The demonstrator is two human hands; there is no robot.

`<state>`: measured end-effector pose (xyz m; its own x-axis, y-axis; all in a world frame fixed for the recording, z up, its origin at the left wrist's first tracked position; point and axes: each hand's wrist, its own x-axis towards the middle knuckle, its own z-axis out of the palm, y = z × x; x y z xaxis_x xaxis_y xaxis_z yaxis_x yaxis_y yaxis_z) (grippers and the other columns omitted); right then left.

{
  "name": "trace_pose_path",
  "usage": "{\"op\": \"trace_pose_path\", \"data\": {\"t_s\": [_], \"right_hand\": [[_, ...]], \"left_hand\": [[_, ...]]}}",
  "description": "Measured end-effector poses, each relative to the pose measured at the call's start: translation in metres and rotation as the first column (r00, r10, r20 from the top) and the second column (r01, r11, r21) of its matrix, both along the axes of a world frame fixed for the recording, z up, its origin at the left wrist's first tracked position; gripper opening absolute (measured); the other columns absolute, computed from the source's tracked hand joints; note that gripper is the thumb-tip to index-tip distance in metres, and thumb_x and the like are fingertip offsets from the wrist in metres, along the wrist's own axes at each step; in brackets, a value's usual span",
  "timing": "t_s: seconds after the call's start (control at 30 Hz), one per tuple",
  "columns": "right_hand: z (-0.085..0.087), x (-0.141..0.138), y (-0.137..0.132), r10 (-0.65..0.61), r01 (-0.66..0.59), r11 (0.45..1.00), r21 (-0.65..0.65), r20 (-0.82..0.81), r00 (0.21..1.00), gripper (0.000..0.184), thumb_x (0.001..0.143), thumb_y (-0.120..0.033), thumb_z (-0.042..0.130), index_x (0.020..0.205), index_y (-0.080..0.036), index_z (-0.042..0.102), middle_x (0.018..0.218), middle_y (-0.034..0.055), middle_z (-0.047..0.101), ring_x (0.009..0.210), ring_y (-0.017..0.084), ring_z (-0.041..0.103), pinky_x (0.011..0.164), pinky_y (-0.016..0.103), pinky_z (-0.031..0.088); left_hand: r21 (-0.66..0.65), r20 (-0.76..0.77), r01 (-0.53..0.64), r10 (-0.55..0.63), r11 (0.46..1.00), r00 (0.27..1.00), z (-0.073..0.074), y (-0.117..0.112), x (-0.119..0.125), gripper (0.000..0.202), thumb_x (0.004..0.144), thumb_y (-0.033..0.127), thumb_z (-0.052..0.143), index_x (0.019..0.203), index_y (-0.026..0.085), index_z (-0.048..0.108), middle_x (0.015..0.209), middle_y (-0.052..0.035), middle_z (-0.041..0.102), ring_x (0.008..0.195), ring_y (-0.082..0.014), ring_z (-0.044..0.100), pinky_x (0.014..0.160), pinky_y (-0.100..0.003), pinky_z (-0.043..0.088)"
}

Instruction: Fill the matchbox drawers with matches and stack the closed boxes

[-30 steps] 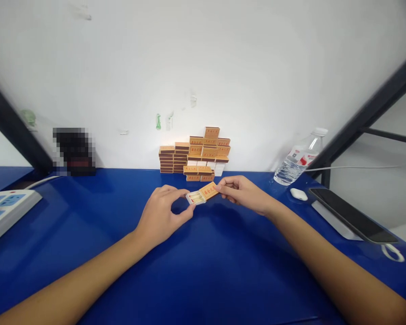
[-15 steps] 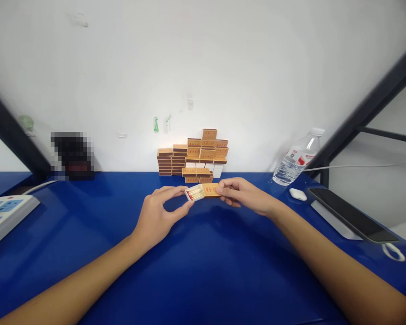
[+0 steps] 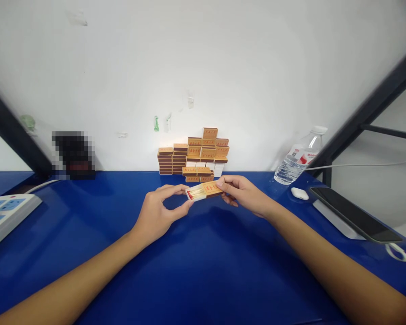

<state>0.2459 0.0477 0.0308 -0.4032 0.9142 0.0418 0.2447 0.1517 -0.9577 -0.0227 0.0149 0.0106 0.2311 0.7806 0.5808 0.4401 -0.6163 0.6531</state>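
A matchbox (image 3: pixel 212 188) is held up between my two hands over the blue table. Its white inner tray (image 3: pixel 196 192) is partly slid out to the left and shows several red-tipped matches. My left hand (image 3: pixel 159 210) pinches the tray's outer end between thumb and fingers. With thumb and fingertips, my right hand (image 3: pixel 242 192) grips the orange sleeve at its right end. Just behind stand stacked matchboxes: a brown-sided pile (image 3: pixel 165 161) on the left and a stepped stack (image 3: pixel 208 149) on the right, with a lower pair of rows (image 3: pixel 198 171) in front.
A tilted water bottle (image 3: pixel 299 155), a white earbud case (image 3: pixel 299 193) and a phone (image 3: pixel 353 214) on a white stand lie to the right. At the left are a power strip (image 3: pixel 11 214) and a pixelated dark object (image 3: pixel 75 155). A white wall (image 3: pixel 138 67) rises behind the blue table (image 3: pixel 203 266).
The matchbox has tilted a little, so its dark striking side now shows. My right hand has shifted slightly, and the tray still sticks out of the sleeve.
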Motion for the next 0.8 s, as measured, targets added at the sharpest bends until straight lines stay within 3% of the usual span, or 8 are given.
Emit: {"op": "trace_pose_path", "data": {"t_s": [0.13, 0.23, 0.3, 0.37, 0.43, 0.53, 0.63, 0.8], "right_hand": [[-0.001, -0.006, -0.003, 0.037, -0.037, 0.999, -0.026, -0.006, 0.999, 0.049, 0.092, -0.067, 0.064, 0.087, -0.018, 0.062, 0.061, -0.0038, 0.053, 0.052, 0.009, 0.045, 0.046, 0.021, 0.032], [-0.003, -0.013, -0.005, -0.071, 0.070, 0.998, -0.004, -0.043, 0.997, 0.048, 0.090, -0.067, 0.066, 0.095, -0.020, 0.061, 0.065, -0.0029, 0.057, 0.052, 0.011, 0.048, 0.043, 0.022, 0.035], [-0.005, -0.021, -0.008, -0.223, 0.231, 0.971, 0.066, -0.116, 0.968, 0.049, 0.090, -0.066, 0.067, 0.109, -0.022, 0.062, 0.086, 0.0036, 0.067, 0.066, 0.015, 0.059, 0.047, 0.023, 0.044], [-0.008, -0.030, -0.017, -0.258, 0.285, 0.950, 0.129, -0.191, 0.947, 0.053, 0.095, -0.065, 0.060, 0.129, -0.025, 0.060, 0.122, 0.0115, 0.068, 0.100, 0.022, 0.067, 0.065, 0.029, 0.058], [-0.011, -0.041, -0.029, -0.109, 0.141, 0.980, 0.144, -0.210, 0.972, 0.056, 0.102, -0.064, 0.049, 0.148, -0.032, 0.052, 0.149, 0.0117, 0.056, 0.130, 0.027, 0.057, 0.088, 0.039, 0.062], [-0.015, -0.052, -0.043, 0.108, -0.089, 0.990, 0.107, -0.190, 0.976, 0.058, 0.106, -0.060, 0.044, 0.159, -0.039, 0.041, 0.160, 0.0073, 0.047, 0.139, 0.028, 0.052, 0.098, 0.045, 0.060], [-0.016, -0.052, -0.048, 0.074, -0.060, 0.994, 0.096, -0.154, 0.985, 0.060, 0.106, -0.062, 0.042, 0.162, -0.039, 0.038, 0.163, 0.0061, 0.044, 0.138, 0.027, 0.053, 0.103, 0.047, 0.058], [-0.015, -0.049, -0.051, 0.099, -0.094, 0.990, 0.106, -0.048, 0.994, 0.072, 0.106, -0.061, 0.044, 0.169, -0.037, 0.018, 0.162, 0.0084, 0.045, 0.127, 0.025, 0.059, 0.106, 0.048, 0.055]], "left_hand": [[-0.001, 0.002, 0.005, -0.005, 1.000, 1.000, -0.001, 0.000, 0.001, 0.026, 0.087, 0.028, 0.078, 0.113, 0.027, 0.078, 0.109, -0.0014, 0.080, 0.098, -0.0218, 0.075, 0.095, -0.040, 0.061], [0.004, 0.026, -0.037, 0.037, 0.999, 0.999, -0.003, 0.001, 0.001, 0.028, 0.087, 0.032, 0.079, 0.115, 0.026, 0.078, 0.111, -0.0023, 0.080, 0.100, -0.0229, 0.076, 0.095, -0.041, 0.062], [0.011, 0.052, -0.074, 0.074, 0.997, 0.996, -0.004, 0.001, 0.000, 0.028, 0.088, 0.035, 0.079, 0.115, 0.026, 0.078, 0.113, -0.0031, 0.080, 0.102, -0.0238, 0.076, 0.097, -0.042, 0.062], [0.008, 0.076, -0.102, 0.101, 0.995, 0.992, -0.005, 0.001, 0.000, 0.029, 0.089, 0.037, 0.079, 0.116, 0.025, 0.078, 0.116, -0.0036, 0.080, 0.105, -0.0245, 0.077, 0.100, -0.043, 0.061], [0.006, 0.073, -0.097, 0.096, 0.995, 0.993, -0.006, 0.001, 0.000, 0.031, 0.091, 0.038, 0.078, 0.119, 0.026, 0.078, 0.120, -0.0035, 0.079, 0.109, -0.0251, 0.076, 0.102, -0.043, 0.060], [0.014, 0.030, -0.063, 0.062, 0.998, 0.998, -0.007, 0.000, 0.000, 0.032, 0.095, 0.038, 0.074, 0.125, 0.027, 0.076, 0.124, -0.0031, 0.078, 0.115, -0.0260, 0.074, 0.104, -0.045, 0.059], [0.021, -0.008, -0.048, 0.048, 0.999, 0.999, -0.006, 0.000, -0.001, 0.034, 0.094, 0.038, 0.075, 0.126, 0.027, 0.076, 0.124, -0.0039, 0.078, 0.113, -0.0275, 0.075, 0.102, -0.046, 0.060], [0.074, -0.070, -0.035, 0.040, 0.997, 0.997, -0.008, 0.000, 0.000, 0.036, 0.097, 0.037, 0.071, 0.132, 0.027, 0.072, 0.125, -0.0060, 0.077, 0.111, -0.0261, 0.075, 0.099, -0.044, 0.061]]}}
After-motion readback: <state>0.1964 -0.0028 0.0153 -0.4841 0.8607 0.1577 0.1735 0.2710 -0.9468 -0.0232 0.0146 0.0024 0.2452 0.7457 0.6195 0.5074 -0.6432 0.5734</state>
